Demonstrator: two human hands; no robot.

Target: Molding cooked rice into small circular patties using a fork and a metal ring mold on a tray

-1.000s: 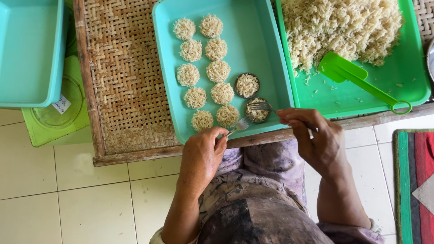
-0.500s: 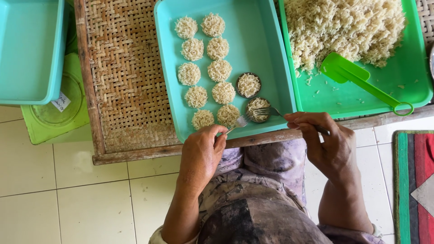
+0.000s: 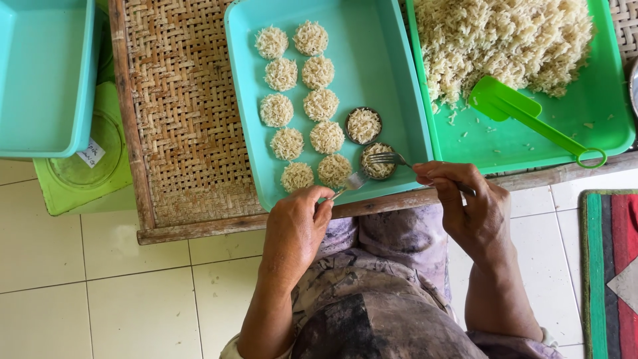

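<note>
Heads up, you're working right at the near lip of the teal tray [image 3: 399, 100], so that's where things can go sideways. The filled mould [image 3: 379, 161] sits low centre of the frame, almost against the tray's front wall. Press too hard with the fork [image 3: 392, 159] and I'd guess the mould skids or tips, spilling loose bits onto the patties [image 3: 300, 106] lined up just to its left. The spoon [image 3: 353, 181] is wedged in from the lower left, so the two tools could knock each other too.

Your right hand [image 3: 468, 209] is closed narrow around the fork handle, tines resting on top of the mould. Your left hand [image 3: 296, 229] pinches the spoon handle, bowl touching or just beside the mould's lower-left edge; I can't tell which. Both hands sit below the worktop [image 3: 186, 119] edge, the mould just above and between them. A second filled mould [image 3: 363, 125] sits just up-left of it.
</note>
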